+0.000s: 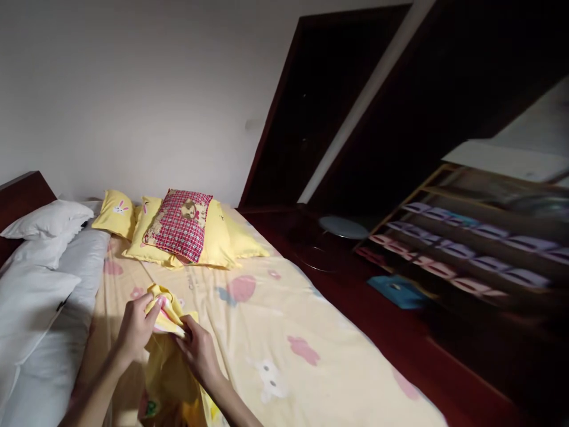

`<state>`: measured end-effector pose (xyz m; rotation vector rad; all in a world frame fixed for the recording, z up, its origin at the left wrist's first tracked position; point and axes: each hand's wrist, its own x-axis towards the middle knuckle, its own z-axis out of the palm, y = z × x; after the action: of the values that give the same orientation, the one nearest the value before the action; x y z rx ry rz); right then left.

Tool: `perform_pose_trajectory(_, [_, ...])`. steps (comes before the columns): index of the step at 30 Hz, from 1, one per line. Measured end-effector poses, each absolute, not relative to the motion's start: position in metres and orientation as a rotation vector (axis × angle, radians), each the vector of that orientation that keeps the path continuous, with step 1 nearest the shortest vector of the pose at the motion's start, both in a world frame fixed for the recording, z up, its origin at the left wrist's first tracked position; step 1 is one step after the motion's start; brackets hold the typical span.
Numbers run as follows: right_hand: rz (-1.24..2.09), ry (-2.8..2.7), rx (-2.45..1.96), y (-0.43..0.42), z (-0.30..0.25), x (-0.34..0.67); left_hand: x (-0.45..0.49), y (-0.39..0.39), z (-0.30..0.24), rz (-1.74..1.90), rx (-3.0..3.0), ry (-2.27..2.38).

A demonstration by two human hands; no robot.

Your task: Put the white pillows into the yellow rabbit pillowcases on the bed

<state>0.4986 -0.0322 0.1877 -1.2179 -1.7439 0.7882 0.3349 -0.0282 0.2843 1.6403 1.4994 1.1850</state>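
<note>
Both my hands are over the bed, closed on a bunched yellow pillowcase (171,301) with a pink and white print. My left hand (136,323) pinches its left side, thumb on top. Gripping the lower right edge is my right hand (198,347), its fingers partly hidden by the cloth. Below them, near my body, lies a shaded yellow heap (171,379) with green and orange patches, whose kind I cannot make out. The patterned sheet (320,326) lies under everything here.
Several yellow pillows (114,207) and a red checked cushion (189,222) are at the bed's far side. White pillows (38,302) line the left by a dark headboard (31,193). A round stool (342,226), a blue item (395,292) and a shoe rack (444,237) stand right.
</note>
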Motion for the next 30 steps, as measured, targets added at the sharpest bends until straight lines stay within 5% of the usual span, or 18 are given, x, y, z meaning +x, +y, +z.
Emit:
perform_pose_trajectory(5, [0.584,-1.941,-1.182,-0.028,0.177,0.515,0.322,-0.024,0.288,1.199,1.298,1.309])
perform_pose_trajectory(19, [0.862,-1.982,-0.984,-0.025,0.207,0.494,0.328,-0.034,0.316,1.189,0.976,0.967])
perform_pose_trajectory(30, [0.840,-1.735,-1.298,-0.015,0.139,0.515,0.278,-0.062,0.329,1.492,0.754,1.109])
